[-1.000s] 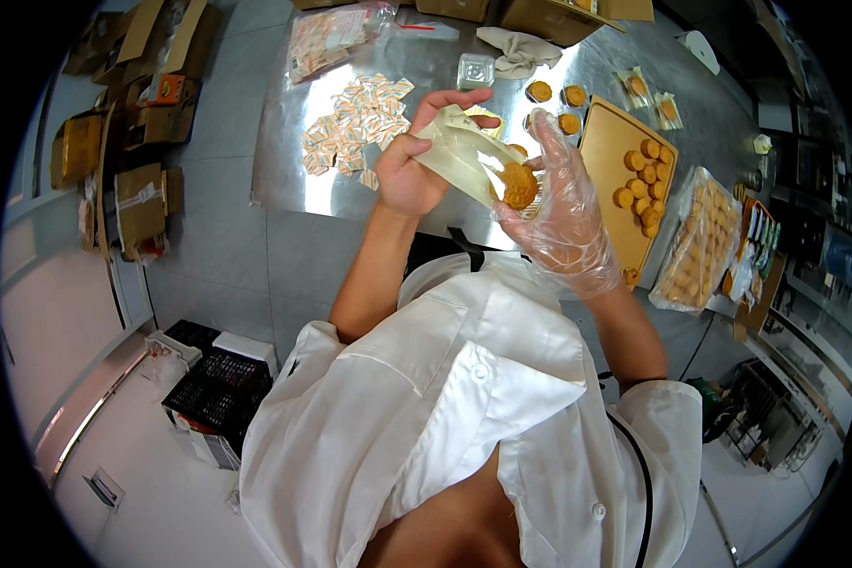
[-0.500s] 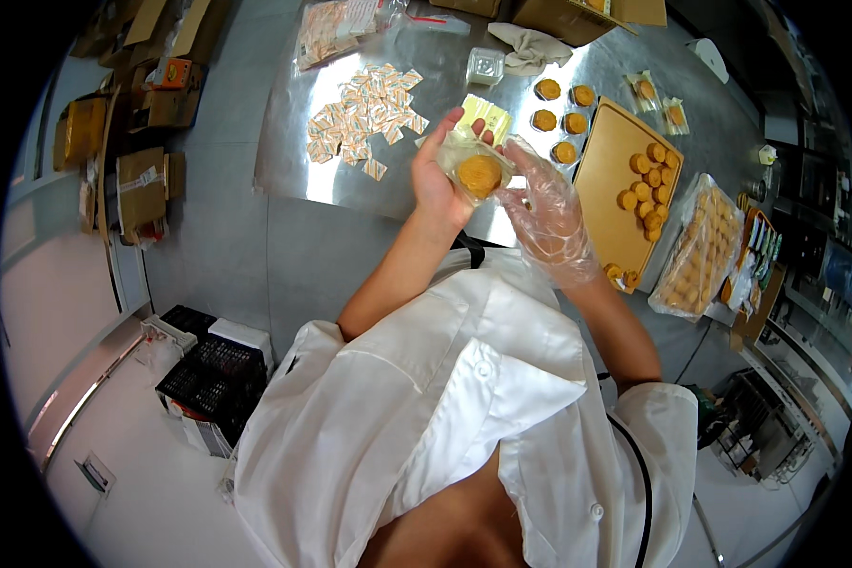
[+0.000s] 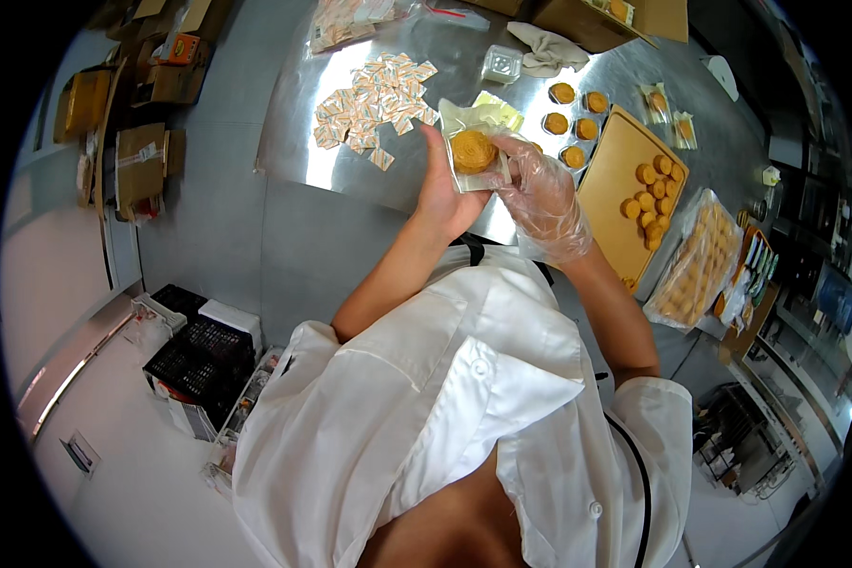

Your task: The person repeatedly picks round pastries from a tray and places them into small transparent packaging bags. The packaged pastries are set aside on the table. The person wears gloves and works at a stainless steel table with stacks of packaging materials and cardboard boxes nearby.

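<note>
A round golden pastry (image 3: 472, 151) sits in a clear, pale-edged plastic packet (image 3: 459, 115) held up over the table's front edge. My bare left hand (image 3: 441, 194) is closed around the packet from the left and below, its thumb along the left side. On the other side my right hand (image 3: 544, 194), in a clear disposable glove, pinches the packet's right edge by the pastry. Just behind the packet lie pale yellow wrappers (image 3: 504, 110), partly hidden. A loose pile of small white-and-orange sachets (image 3: 374, 99) spreads on the steel table (image 3: 350, 180) to the left.
Several pastries (image 3: 556, 124) stand in rows right of the wrappers. Further right, a tan tray (image 3: 604, 204) bears more, beside a large clear bag of pastries (image 3: 696, 265). A clear plastic box (image 3: 502, 64), a cloth (image 3: 546, 49) and a cardboard box (image 3: 587, 24) stand at the back.
The packet with the pastry has turned in my hands and shifted slightly left and up. My right fingers have closed in on its right edge. The view has shifted a little.
</note>
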Motion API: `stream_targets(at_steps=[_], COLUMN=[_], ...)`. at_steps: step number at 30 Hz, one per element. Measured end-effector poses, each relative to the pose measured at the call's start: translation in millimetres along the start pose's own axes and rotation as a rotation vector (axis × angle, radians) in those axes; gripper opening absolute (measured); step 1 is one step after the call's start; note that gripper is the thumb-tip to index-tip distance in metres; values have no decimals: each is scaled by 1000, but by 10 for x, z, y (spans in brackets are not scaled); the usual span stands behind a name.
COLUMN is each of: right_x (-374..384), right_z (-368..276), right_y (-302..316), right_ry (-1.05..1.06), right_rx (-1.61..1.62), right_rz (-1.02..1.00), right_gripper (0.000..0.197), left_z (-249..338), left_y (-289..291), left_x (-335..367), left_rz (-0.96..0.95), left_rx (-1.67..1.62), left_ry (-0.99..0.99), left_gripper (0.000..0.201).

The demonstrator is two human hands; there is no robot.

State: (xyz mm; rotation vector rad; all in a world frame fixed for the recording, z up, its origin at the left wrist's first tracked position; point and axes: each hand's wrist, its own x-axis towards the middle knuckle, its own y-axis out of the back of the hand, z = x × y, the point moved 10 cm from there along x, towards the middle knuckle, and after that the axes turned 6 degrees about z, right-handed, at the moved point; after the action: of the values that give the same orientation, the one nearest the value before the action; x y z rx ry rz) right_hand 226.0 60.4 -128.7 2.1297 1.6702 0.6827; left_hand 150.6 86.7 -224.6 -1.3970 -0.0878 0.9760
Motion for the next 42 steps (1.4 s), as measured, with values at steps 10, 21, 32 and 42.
stream_targets(at_steps=[10,21,32,42], right_x=[-42,-19,68,298], right_z=[96,-91,308,1178], right_y=[-538,-768,-1284,-2675], right_ry=[8,293,-128,-358], right_rx=[-210,-166,22,88], right_rz=[-312,-296,-390,-422], right_gripper=[60,57,72,60], left_z=[-126,28,234,1039], left_y=[924,1156,1441,2708], left_x=[169,31,53,-688], left_rz=[123,153,242,611], left_rx=[-164,-413,-412,-682], left_ry=[101,181,4,-386], left_gripper=[53,51,40,53])
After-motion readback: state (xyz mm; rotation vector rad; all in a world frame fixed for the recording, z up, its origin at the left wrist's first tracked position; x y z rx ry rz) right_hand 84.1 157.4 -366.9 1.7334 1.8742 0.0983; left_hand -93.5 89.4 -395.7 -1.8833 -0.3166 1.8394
